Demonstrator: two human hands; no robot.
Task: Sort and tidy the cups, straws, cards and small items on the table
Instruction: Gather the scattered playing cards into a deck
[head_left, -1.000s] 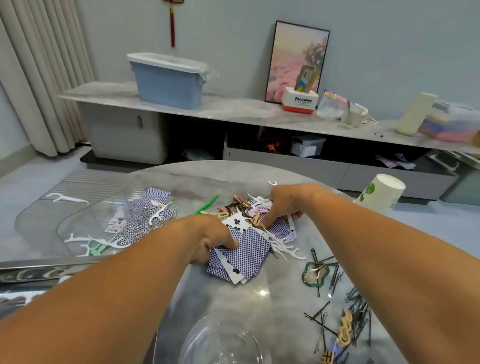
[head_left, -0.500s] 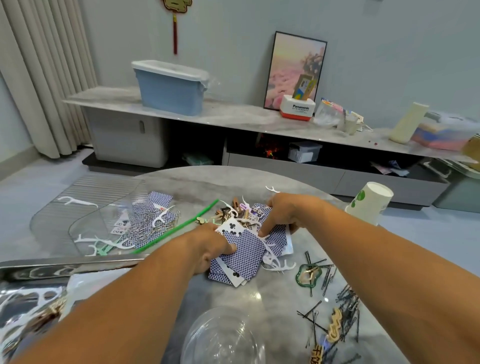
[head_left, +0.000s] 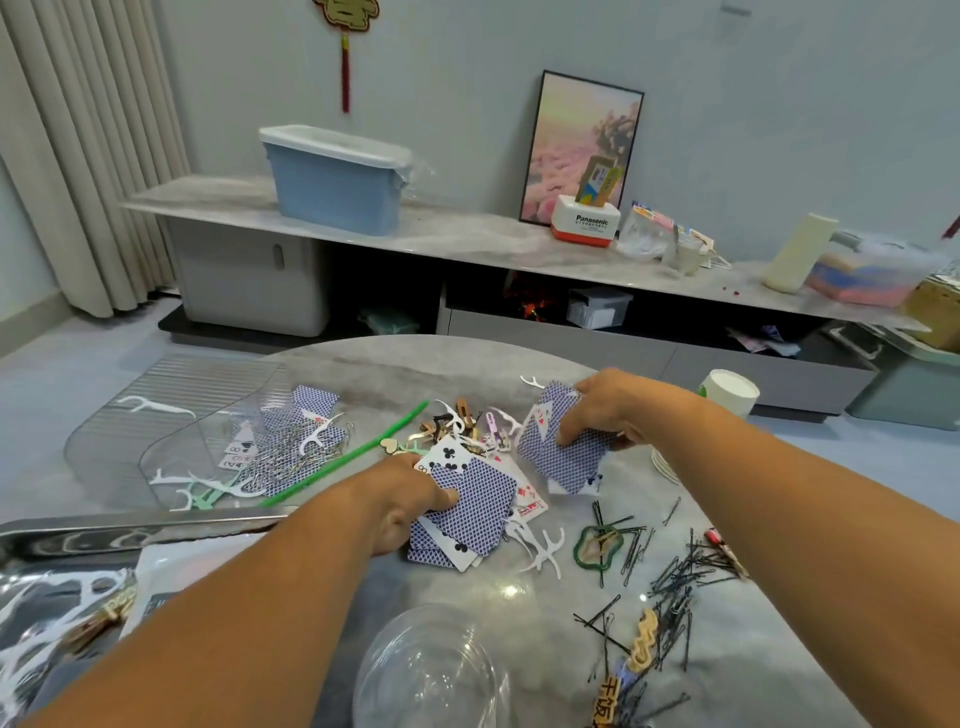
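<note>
Card-gathering underway, both hands busy on the worktop (head_left: 363, 374).

The right hand (head_left: 613, 410) gripped a loose sheaf of blue-backed cards (head_left: 563, 457), lifted just off the surface; the left hand (head_left: 410, 499) pinched another card stack (head_left: 467, 514) lying beneath it. The hands were apart, each clamped on its own pile. Next, by the look of it: bring the piles together and square them, clear of the floss picks (head_left: 543, 551) just beside the left hand's stack.
</note>
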